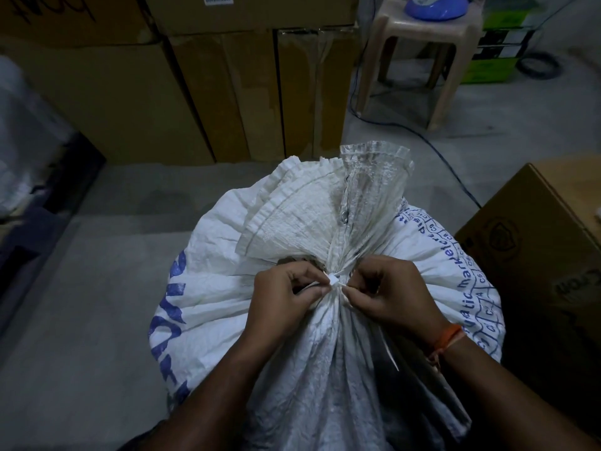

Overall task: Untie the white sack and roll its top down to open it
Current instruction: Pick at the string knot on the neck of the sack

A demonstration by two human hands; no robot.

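The left hand (286, 292) pinches the white tie (335, 281) at the sack's (208, 288) gathered neck, thumb and forefinger closed on the strand just left of the knot. The right hand (383, 294) mirrors it from the other side, fingertips nipped on the strand to the right; an orange thread circles that wrist. The sack stands on the floor directly below the person, full and rounded, its top fanned out in pleats beyond the knot, with a loose tail (388, 349) of the tie hanging down the near side.

The step in hand looks to be loosening the knot, which is not yet undone. To do it well, the person should find which strand feeds the loose tail and work that one back through, rather than pulling both sides apart, which would likely cinch it tighter. Small picking pulls close to the knot suit a thin, slippery strip like this.
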